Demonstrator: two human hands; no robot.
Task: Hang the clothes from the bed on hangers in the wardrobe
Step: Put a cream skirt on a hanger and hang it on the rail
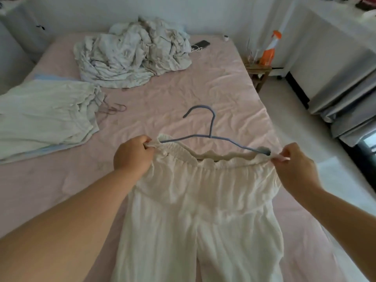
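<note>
Head view, left hand [132, 156] and right hand [293, 167] pinching white trousers' [203, 200] waistband

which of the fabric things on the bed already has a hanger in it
The white trousers held by both hands, with the blue hanger in their waistband; the crumpled pile and folded garment have none.

Trousers [195, 200] on bed [213, 94] near edge; hanger [211, 127] in waistband; heap [132, 51] behind.

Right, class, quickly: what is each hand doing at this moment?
Left hand: pinches the left end of the white trousers waistband.
Right hand: pinches the waistband's right end, by the blue hanger.
</note>
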